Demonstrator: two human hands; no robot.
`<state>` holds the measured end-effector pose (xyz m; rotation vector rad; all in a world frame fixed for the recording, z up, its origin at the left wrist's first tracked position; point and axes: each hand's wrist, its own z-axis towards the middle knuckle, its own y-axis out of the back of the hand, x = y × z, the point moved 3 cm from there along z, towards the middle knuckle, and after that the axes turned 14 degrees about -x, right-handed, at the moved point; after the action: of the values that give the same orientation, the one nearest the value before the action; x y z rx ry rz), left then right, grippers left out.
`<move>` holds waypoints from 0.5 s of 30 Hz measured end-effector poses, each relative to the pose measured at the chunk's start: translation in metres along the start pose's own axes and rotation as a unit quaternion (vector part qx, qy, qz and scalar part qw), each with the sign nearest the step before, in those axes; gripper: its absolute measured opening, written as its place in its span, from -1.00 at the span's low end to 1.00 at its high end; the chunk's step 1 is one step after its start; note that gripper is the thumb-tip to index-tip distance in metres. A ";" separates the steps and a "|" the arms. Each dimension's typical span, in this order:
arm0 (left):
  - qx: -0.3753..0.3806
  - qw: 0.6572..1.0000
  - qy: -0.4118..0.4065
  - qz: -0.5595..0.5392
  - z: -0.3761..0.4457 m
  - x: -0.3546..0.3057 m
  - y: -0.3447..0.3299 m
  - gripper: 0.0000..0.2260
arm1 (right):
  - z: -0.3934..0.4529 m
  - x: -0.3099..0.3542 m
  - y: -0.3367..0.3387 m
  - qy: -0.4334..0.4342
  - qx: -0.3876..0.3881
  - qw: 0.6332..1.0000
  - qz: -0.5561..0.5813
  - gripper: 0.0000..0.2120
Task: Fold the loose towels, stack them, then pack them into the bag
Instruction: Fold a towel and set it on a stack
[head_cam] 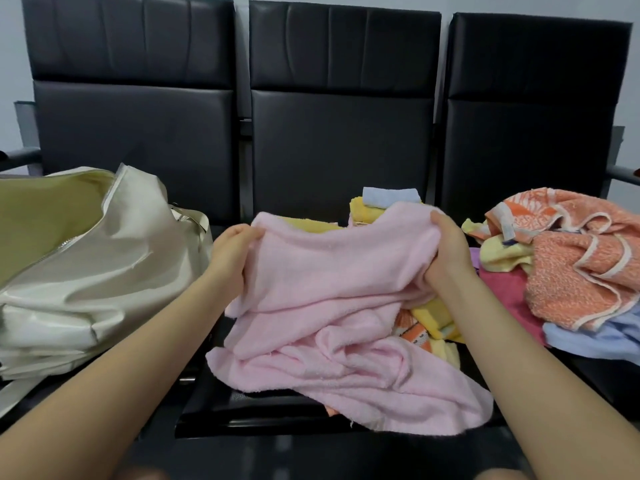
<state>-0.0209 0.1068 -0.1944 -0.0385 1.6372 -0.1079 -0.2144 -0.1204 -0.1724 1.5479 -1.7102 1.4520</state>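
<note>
A large pink towel (332,306) hangs crumpled over the middle seat, held up by its top edge. My left hand (232,254) grips the left corner and my right hand (446,251) grips the right corner. A cream bag (93,258) lies open on the left seat, its olive lining showing. Behind the pink towel sits a small stack of folded towels, yellow ones with a light blue towel (389,197) on top. Yellow and orange towels (426,323) peek out beneath the pink one.
A loose heap lies on the right seat: an orange patterned towel (581,271), a yellow one, a magenta towel (505,292) and a pale blue towel (588,341). Black padded seat backs (343,133) rise behind. The front seat edge (277,424) is close to me.
</note>
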 end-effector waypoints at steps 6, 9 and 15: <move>-0.026 0.995 -0.067 -0.066 0.015 -0.015 -0.009 -0.73 | 0.019 -0.003 -0.011 -0.019 0.015 0.997 0.070 -0.80; -0.026 0.992 -0.075 -0.099 0.026 -0.017 -0.017 -0.68 | 0.034 -0.001 -0.016 0.018 0.006 0.996 0.083 -0.72; -0.008 0.988 -0.115 0.099 0.046 0.016 -0.026 -0.60 | 0.078 -0.016 -0.003 0.078 -0.055 0.984 -0.152 -0.84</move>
<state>0.0227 0.0778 -0.2106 0.0957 1.4022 0.0612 -0.1821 -0.1804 -0.2133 1.5149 -1.3705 1.2639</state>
